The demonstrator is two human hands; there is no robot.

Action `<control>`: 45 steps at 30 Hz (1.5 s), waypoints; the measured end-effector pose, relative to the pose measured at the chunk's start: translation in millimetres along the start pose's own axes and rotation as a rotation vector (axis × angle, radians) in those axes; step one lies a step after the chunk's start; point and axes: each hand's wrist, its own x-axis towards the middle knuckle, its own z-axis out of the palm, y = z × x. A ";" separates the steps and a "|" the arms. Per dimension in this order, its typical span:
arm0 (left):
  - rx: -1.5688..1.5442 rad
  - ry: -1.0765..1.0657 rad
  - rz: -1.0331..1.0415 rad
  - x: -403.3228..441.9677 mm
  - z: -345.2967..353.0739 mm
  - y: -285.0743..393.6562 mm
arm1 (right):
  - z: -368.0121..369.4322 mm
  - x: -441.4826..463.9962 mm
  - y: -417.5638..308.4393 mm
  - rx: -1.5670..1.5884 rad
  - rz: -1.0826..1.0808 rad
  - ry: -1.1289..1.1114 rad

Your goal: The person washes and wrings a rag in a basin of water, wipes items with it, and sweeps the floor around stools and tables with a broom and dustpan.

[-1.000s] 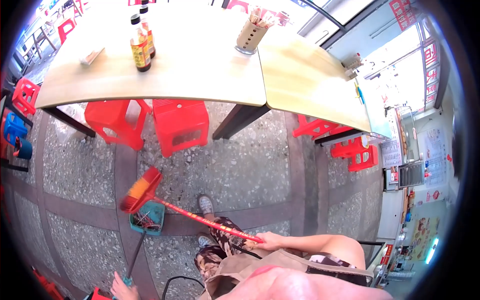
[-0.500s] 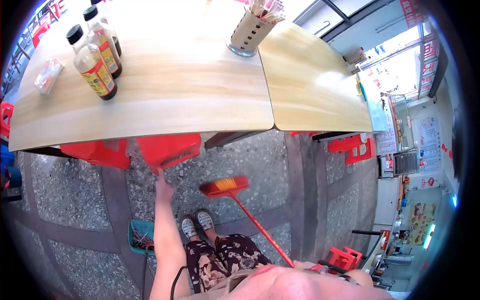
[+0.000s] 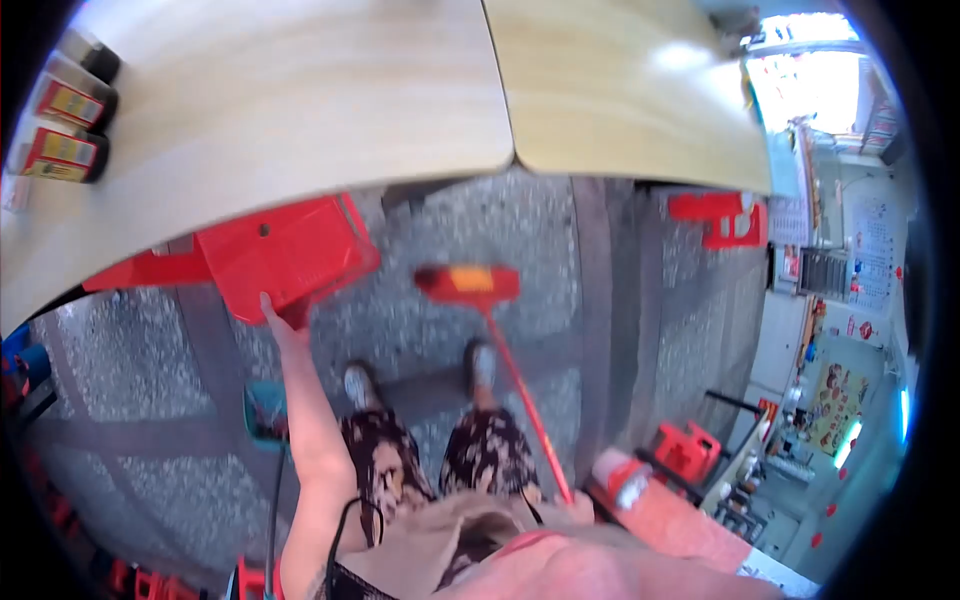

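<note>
My left hand [image 3: 287,318] reaches to a red plastic stool [image 3: 285,250] at the table's edge. Its fingers grip the stool's near rim, one finger lying over the seat; the underside of the grip is hidden. Low in the view, my right hand [image 3: 574,508] is wrapped around the handle of a red broom [image 3: 520,385]. The broom head [image 3: 468,284] is on the floor right of the stool, slightly blurred. A teal dustpan [image 3: 263,412] with litter inside stands left of my legs, partly covered by my left forearm.
A wooden-topped table [image 3: 330,100] spans the far side, with sauce bottles [image 3: 68,150] at its left. Beside it stands a second table [image 3: 620,110]. More red stools [image 3: 688,452] are at the right, near a kitchen counter. Speckled stone floor [image 3: 140,350] surrounds my feet.
The stool in my left hand shows more of its seat outside the table's edge. My feet have stepped apart, and the view has shifted closer. My right hand still holds the broom.
</note>
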 end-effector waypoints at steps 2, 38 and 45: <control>0.062 0.054 -0.033 -53.7 -34.1 -15.5 | -30.6 -3.6 -20.0 0.250 0.097 -0.055; 0.892 0.308 0.004 -94.2 -47.7 -294.8 | -189.4 112.8 -29.7 0.141 -0.087 -0.140; 0.657 0.478 -0.214 -76.5 -167.9 -45.0 | -84.2 -0.8 -159.8 0.119 -0.101 -0.141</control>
